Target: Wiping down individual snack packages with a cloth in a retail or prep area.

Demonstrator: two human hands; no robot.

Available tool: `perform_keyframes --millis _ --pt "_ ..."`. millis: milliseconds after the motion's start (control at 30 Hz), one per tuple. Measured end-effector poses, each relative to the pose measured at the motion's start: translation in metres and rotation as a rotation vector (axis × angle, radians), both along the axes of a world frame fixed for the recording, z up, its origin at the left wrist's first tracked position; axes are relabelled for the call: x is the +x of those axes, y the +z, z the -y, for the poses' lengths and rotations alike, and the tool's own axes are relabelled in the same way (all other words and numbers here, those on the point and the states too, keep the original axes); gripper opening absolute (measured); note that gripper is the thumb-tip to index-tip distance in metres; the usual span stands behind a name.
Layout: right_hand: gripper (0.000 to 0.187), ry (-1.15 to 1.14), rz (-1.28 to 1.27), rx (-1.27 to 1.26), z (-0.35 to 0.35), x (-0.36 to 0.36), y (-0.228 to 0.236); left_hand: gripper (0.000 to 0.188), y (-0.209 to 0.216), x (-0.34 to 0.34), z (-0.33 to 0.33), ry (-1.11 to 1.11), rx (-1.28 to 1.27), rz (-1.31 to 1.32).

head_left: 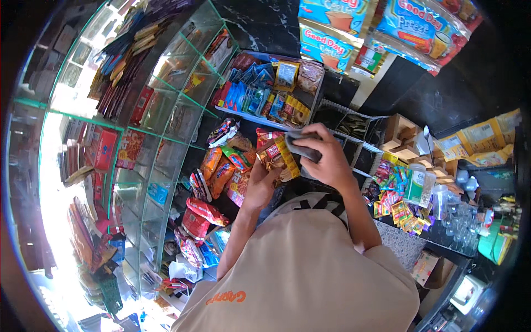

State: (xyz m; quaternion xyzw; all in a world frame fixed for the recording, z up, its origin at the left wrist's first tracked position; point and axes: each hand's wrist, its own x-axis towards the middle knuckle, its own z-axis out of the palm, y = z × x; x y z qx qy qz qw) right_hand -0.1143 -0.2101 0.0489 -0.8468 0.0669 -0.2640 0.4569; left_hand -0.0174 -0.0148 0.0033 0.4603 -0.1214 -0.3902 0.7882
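Observation:
My left hand (261,185) grips a brown, red and yellow snack packet (273,156) in front of my chest. In my right hand (330,160) is a dark grey cloth (303,145), its folded edge against the packet's yellow right side. Just behind both hands stands a blue tray (260,118) of sachets and small packets. Orange snack bags (221,176) lie in a pile left of my left hand. The fingertips under the packet and inside the cloth are partly hidden.
Glass shelving (160,133) with packets runs along the left. Large sachet strips (334,52) hang at the far right. A white wire rack (354,130) stands beyond my right hand. Further right are a wooden box (399,133), colourful sachets (390,202), a clear jar (418,187) and drinking glasses (462,224).

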Motion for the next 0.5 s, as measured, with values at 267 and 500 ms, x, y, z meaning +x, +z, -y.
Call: perform_keyframes --millis 267,500 --pt "0.044 0.203 0.010 -0.089 -0.023 0.021 -0.011 0.056 -0.008 0.004 -0.007 -0.093 0.096 0.090" --pt "0.037 -0.014 -0.108 -0.048 -0.002 0.018 -0.028 0.048 -0.014 0.003 -0.011 -0.082 0.134 0.133"
